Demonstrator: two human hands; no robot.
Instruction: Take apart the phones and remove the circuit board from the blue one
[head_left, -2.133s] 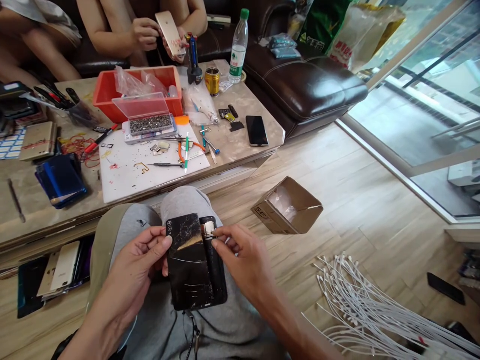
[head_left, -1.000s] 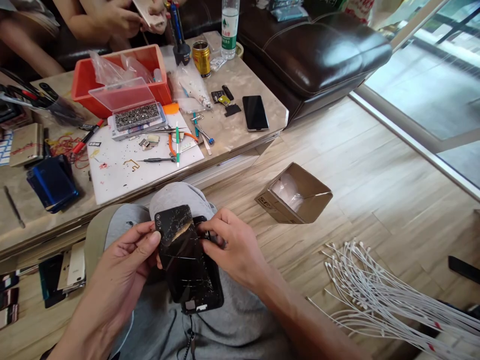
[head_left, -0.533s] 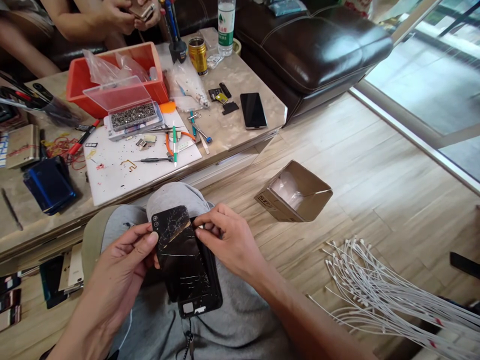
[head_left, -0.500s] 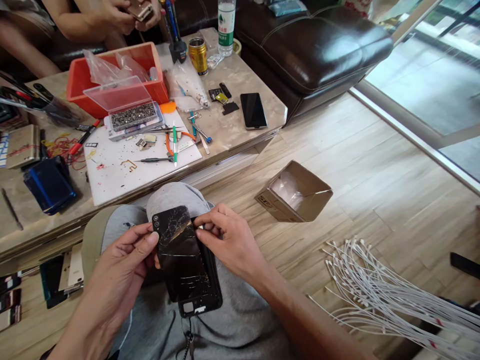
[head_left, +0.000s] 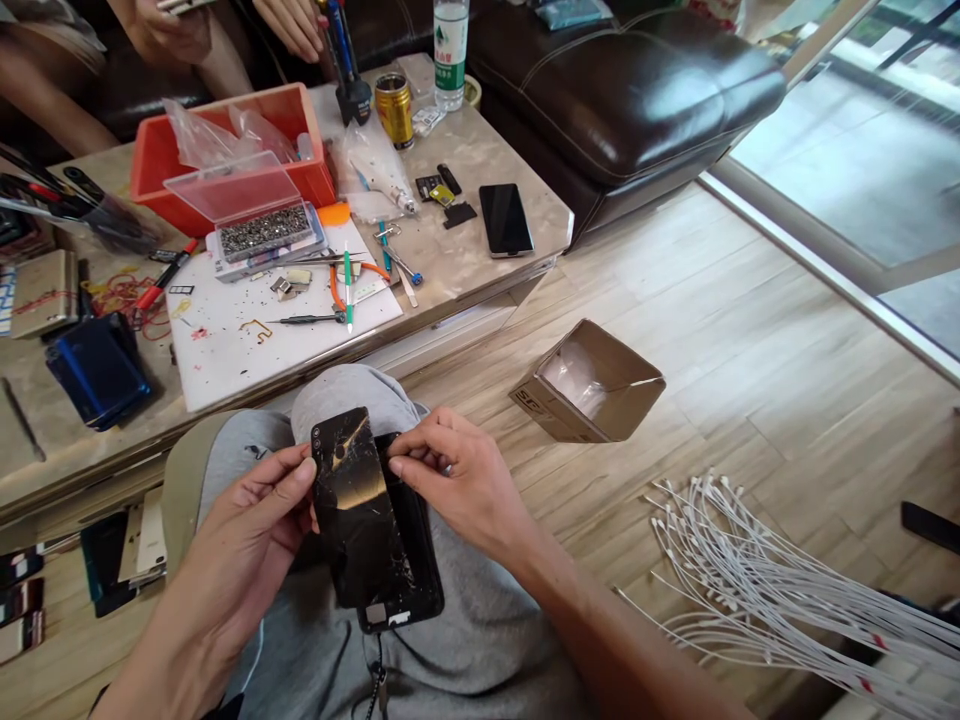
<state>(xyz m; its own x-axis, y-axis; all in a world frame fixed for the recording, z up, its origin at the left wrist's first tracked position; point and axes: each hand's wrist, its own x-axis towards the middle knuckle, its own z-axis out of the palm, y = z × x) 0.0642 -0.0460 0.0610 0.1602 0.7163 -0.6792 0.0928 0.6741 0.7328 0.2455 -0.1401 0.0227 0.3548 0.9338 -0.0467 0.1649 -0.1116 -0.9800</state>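
Note:
Above my grey-clad lap, my left hand is closed on the left edge of a cracked, glossy black phone back cover. Two camera holes show at its top left corner. Partly covered by it is the black phone body, whose right side and lower end stick out. At the body's upper right edge, my right hand pinches with thumb and fingers. Whether a small part is between those fingertips is hidden. A dark cord hangs at the phone's lower end.
On the table stand an orange bin, a clear box of screws and a white mat with tools. A black phone lies near the table's corner. A cardboard box and white cables are on the floor.
The back cover has tilted and shifted slightly right, and light now glints across its middle. Across the table, another person's hands have moved apart, the phone there now in one hand.

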